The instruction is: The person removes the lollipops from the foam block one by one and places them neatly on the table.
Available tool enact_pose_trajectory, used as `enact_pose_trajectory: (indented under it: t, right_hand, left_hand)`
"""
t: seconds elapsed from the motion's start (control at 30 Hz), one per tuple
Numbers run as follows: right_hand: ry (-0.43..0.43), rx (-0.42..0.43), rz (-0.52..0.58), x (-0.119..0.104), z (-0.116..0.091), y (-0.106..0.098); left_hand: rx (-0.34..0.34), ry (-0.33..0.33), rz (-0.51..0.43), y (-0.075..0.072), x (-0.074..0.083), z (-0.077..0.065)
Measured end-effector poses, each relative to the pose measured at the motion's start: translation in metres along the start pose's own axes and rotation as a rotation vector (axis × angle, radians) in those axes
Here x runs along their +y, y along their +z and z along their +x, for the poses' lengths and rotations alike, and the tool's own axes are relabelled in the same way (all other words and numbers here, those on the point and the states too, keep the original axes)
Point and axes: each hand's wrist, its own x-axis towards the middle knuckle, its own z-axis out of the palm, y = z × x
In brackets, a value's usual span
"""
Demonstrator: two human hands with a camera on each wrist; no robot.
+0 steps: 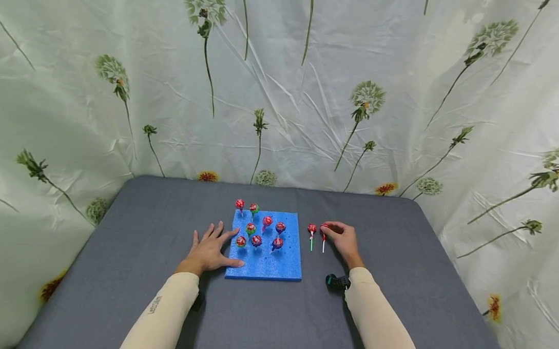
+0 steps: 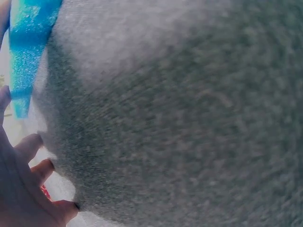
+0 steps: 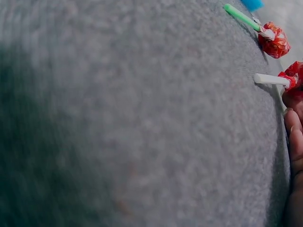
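Observation:
Several red-wrapped lollipops stand on their sticks in a blue foam board [image 1: 275, 266] in the head view. My left hand [image 1: 208, 252] rests at the board's left edge, fingers spread, with thumb and index finger on its top. To the right of the board, my right hand [image 1: 345, 241] pinches the red head of a white-stick lollipop [image 3: 272, 80] that lies on the table. Beside it, nearer the board, lies a green-stick lollipop [image 3: 274, 41], untouched. The right wrist view catches only part of that hand's fingers at its right edge.
Grey cloth covers the table [image 1: 126, 298]. A black wrist device [image 1: 336, 283] sits by the right cuff. Behind the table hangs a pale curtain [image 1: 286, 92] with a dandelion print.

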Motion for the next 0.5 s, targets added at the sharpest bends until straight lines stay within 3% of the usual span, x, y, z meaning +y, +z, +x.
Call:
enact_pose_trajectory:
  t: [0.5]
  right_hand:
    - [0.007, -0.01, -0.072, 0.0005, 0.0013, 0.0036]
  left_hand:
    - [-0.005, 0.004, -0.007, -0.0036, 0.0034, -0.0004]
